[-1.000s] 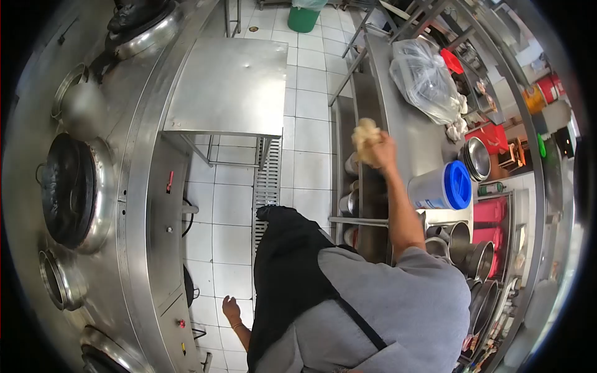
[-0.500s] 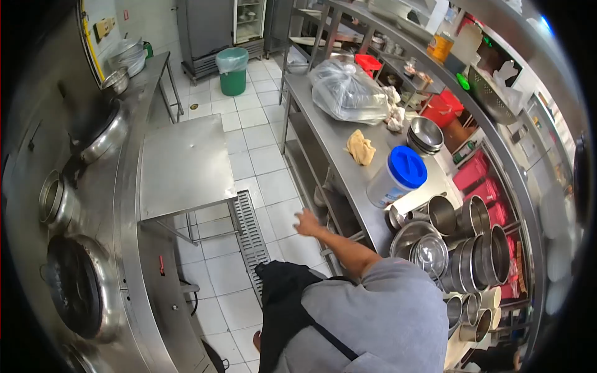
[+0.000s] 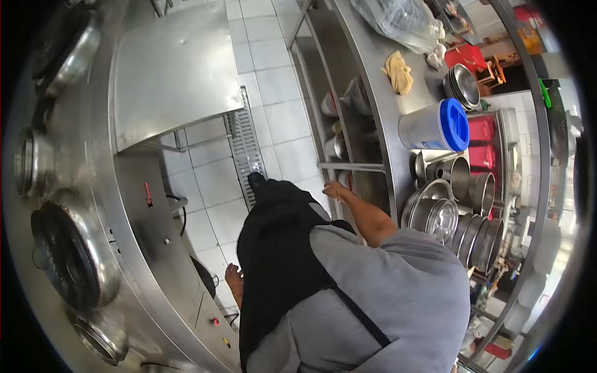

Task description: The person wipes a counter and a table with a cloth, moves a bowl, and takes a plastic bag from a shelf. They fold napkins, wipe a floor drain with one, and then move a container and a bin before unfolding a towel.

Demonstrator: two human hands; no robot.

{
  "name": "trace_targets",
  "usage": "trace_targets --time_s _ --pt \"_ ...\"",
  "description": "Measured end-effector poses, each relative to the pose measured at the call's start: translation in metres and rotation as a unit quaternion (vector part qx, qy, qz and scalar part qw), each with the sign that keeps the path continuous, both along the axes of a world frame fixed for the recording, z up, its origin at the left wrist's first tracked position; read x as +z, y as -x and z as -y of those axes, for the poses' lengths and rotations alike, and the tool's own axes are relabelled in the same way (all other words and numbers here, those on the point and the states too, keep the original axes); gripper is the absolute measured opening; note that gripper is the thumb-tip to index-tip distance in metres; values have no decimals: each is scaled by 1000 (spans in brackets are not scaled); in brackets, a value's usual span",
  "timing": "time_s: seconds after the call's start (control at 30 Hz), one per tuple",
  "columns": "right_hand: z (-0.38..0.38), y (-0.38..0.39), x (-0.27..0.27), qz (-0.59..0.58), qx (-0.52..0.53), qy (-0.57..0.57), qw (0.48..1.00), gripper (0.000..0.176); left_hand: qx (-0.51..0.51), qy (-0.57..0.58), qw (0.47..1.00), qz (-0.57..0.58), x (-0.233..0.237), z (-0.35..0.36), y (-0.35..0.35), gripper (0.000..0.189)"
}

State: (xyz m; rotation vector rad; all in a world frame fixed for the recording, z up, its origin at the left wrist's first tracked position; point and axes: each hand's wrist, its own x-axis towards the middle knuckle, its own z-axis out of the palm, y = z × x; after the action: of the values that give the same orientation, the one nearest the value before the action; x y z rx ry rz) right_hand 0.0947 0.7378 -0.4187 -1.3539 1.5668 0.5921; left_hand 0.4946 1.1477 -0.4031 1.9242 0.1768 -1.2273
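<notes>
Beside the front edge of the right steel table, my right hand [image 3: 336,191] hangs over the tiled floor with loosely bent fingers and nothing in it. My left hand [image 3: 234,276] hangs low next to the black apron [image 3: 280,248], near the front panel of the cooking line; its fingers are partly apart and no object shows in it. Nearest to my right hand is the table's lower shelf [image 3: 354,166]. On the tabletop stand a white tub with a blue lid [image 3: 429,126] and nested steel bowls and pots [image 3: 435,214].
Woks [image 3: 74,255] line the cooking range at left. A low steel table [image 3: 177,68] stands ahead, beside a floor drain grate [image 3: 245,133]. The right table bears a yellow cloth [image 3: 398,73], a filled plastic bag [image 3: 401,22] and stacked bowls [image 3: 463,86].
My view has tilted down and moved forward; the green bin has left it. My right arm has drawn closer to the body, and more of my left hand shows.
</notes>
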Motion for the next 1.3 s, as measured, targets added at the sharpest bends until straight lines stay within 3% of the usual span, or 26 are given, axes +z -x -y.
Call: trace_targets --time_s 0.1,0.17,0.23,0.3,0.5,0.6,0.7,0.77,0.8,0.83,0.9,0.97,1.2,1.3 --pt "-25 -5 22 1 -50 3 999 50 -146 -62 987 22 -29 -33 -23 36" --pt "-38 -21 49 1 -98 -13 995 53 -166 -61 984 28 -29 -36 -42 38" --pt "-51 -32 70 1 -165 -44 985 59 -147 -77 986 -25 -18 -19 -69 43" --pt "-76 -30 77 3 -189 -38 981 58 -37 -113 986 -114 -16 5 -102 46" --pt "-193 -38 115 -46 -283 -52 957 56 -157 0 987 -25 -60 71 -233 44" --pt "-267 -70 133 -99 -318 -98 938 55 -97 23 995 -26 -76 93 -284 40" --pt "-358 -79 112 -60 -255 -59 963 54 -86 62 994 29 -142 73 -313 38" --pt "-404 -77 96 -16 -259 -81 962 55 -53 44 998 9 -98 84 -285 36" --pt "-430 -69 76 34 -371 -105 922 55 -63 37 997 -29 -90 83 -274 36" --pt "-438 -68 80 37 -302 -87 948 55 -74 30 995 -67 -84 80 -265 36" --pt "-446 -75 93 45 -158 -54 985 55 -163 -6 986 -32 -82 65 -250 36" --pt "-403 -135 169 -43 -416 -66 906 53 -194 3 981 -24 -101 44 -243 36" --pt "-402 -144 189 11 -385 112 916 52 -233 -26 971 -53 -83 53 -235 36" --pt "-421 -147 180 26 -422 141 895 48 -276 -40 958 -72 -87 55 -232 35"
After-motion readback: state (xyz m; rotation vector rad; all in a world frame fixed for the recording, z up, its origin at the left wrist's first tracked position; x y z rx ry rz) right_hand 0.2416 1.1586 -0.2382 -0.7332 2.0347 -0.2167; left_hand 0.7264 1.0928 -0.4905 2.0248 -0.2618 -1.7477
